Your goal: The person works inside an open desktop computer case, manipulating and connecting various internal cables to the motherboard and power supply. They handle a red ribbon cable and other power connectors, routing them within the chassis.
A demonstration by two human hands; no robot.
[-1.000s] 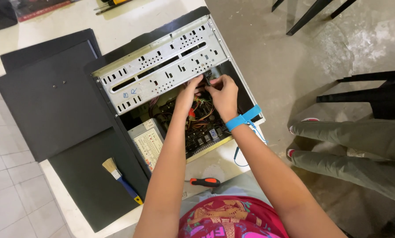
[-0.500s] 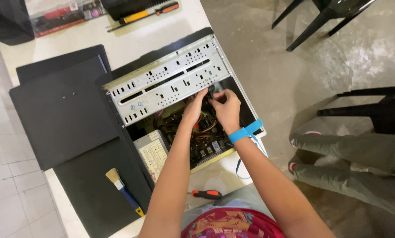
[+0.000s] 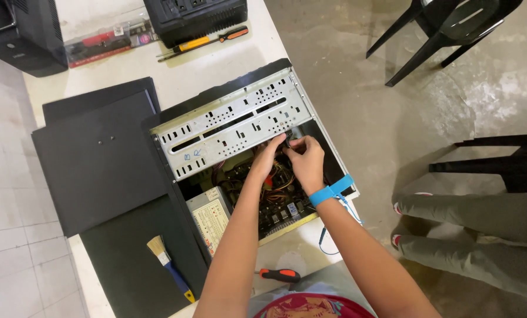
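Head camera, looking straight down: an open computer case lies on its side on a pale table, at the centre of the picture. Both forearms are stretched in from 6 o'clock. The left hand and the right hand meet just under the perforated metal drive cage, at its 4 o'clock corner. The fingertips of both hands are pinched together on a small dark connector; whether it is seated or free cannot be told. A blue strap is worn on the right wrist, its cord trailing toward 5 o'clock.

Below the hands, a tangle of red, yellow and orange wires is seen, with a power supply at 7 o'clock of them.

For this grip to go well, the connector body, not its wires, is best held and moved straight, judging by the crowded space.

Black side panels lie at 9 o'clock, a brush at 7 o'clock, a red-handled screwdriver at 6 o'clock.
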